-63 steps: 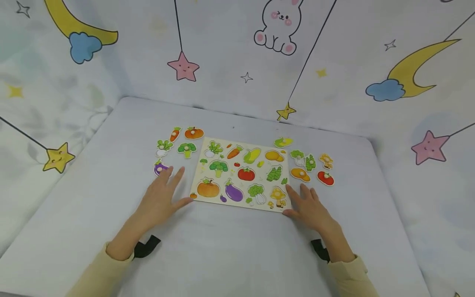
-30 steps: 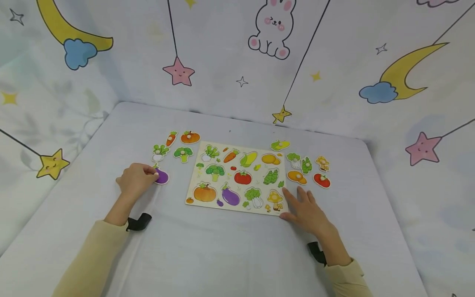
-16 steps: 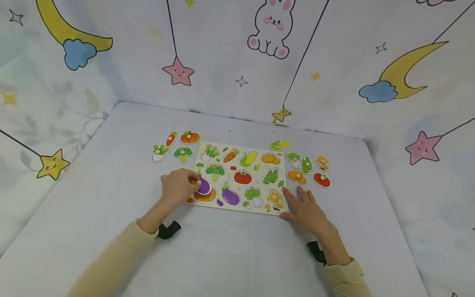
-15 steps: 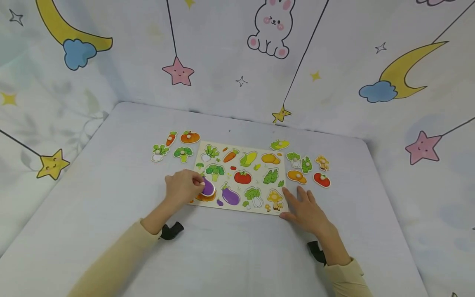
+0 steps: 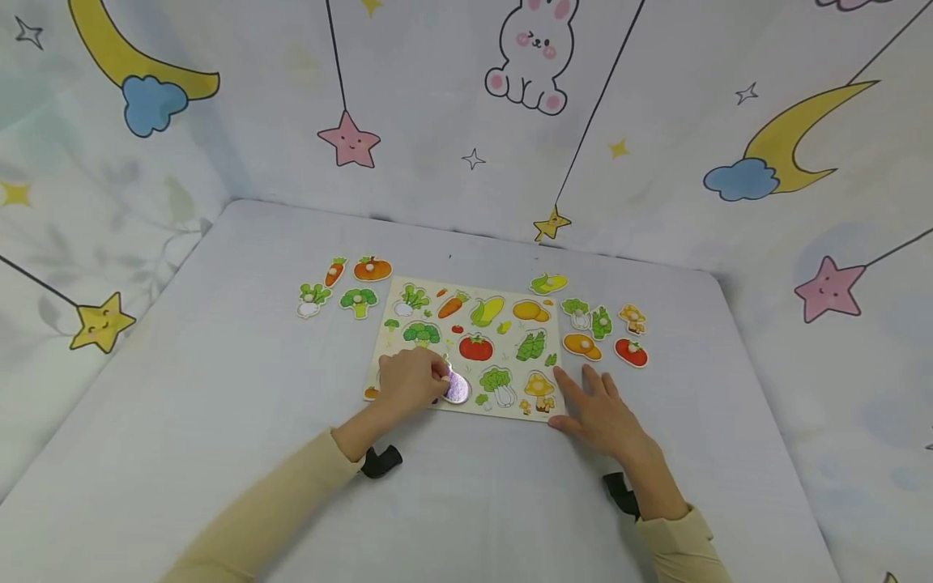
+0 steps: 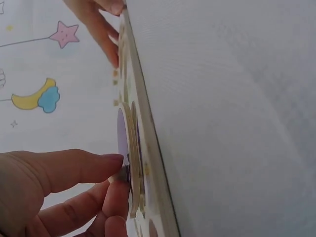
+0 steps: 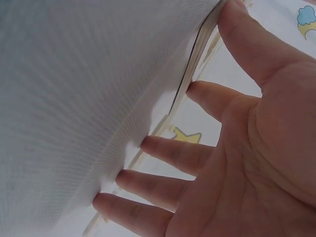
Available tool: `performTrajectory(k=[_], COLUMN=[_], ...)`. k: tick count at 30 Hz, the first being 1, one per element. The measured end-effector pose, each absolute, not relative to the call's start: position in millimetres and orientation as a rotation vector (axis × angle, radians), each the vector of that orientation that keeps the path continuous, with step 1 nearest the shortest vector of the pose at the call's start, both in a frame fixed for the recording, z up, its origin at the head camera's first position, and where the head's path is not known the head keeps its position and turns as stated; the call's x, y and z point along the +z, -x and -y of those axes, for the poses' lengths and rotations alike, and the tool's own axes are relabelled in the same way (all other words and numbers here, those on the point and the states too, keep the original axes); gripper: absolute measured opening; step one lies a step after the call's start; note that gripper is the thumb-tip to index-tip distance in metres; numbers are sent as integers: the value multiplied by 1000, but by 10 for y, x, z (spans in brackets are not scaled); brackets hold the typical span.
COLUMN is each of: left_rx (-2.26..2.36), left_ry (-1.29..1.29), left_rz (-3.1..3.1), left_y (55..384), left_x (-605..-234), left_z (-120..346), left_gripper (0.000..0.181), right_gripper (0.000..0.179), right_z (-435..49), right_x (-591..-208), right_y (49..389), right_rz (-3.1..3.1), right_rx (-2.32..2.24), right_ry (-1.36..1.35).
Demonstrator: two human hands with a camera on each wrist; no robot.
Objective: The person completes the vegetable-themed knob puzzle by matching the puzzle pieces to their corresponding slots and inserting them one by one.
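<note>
My left hand pinches the knob of a purple eggplant puzzle piece between thumb and forefinger. The piece lies close over the eggplant slot in the lower row of the cream puzzle board. In the left wrist view the eggplant piece stands just off the board's face, its edge nearly parallel to it. My right hand is spread at the board's lower right corner, thumb and forefinger touching its edge. In the right wrist view the other fingertips of the right hand press on the white cloth.
Left of the board lie a carrot, a pumpkin, a white radish and a broccoli piece. To its right are corn, a leafy green, asparagus, potato, mushroom and tomato pieces.
My left hand took hold of the eggplant piece left of the board and carried it right, across the pumpkin slot to the eggplant slot. The right hand stays at the board's corner.
</note>
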State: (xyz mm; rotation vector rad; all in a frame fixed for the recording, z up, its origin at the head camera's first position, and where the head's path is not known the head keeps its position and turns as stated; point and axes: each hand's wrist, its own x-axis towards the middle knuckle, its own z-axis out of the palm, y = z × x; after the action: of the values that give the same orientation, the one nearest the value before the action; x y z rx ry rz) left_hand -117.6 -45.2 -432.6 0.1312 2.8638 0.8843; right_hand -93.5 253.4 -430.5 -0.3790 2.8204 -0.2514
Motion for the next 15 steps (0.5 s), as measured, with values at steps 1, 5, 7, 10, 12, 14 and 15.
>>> performTrajectory(k=[1, 5, 7, 10, 12, 14, 15], left_rx=[882, 893, 910, 924, 917, 898, 891], left_ry=[-127, -118, -126, -146, -158, -168, -173], left_rz=[-2869, -2901, -2915, -2929, -2936, -2942, -2944], left_y=[1178, 1182, 1183, 1186, 1187, 1193, 1194], left_x=[-4339, -4381, -4394, -4407, -4411, -4416, -4415], left_z=[442, 420, 412, 400, 393, 387, 385], left_gripper=[10, 11, 12, 13, 13, 14, 14], right_gripper=[77, 78, 78, 78, 78, 78, 77], right_z=[-2533, -2537, -2539, -2541, -2540, -2537, -2536], right_x=[-4306, -4319, -4323, -4320, -4313, -4303, -4299], right_y=[935, 940, 942, 943, 942, 939, 937], right_rz=[-2819, -2819, -2821, -2824, -2823, -2821, -2819], right_rx=[-254, -253, -247, -240, -241, -245, -248], right_ry=[378, 383, 384, 383, 381, 377, 374])
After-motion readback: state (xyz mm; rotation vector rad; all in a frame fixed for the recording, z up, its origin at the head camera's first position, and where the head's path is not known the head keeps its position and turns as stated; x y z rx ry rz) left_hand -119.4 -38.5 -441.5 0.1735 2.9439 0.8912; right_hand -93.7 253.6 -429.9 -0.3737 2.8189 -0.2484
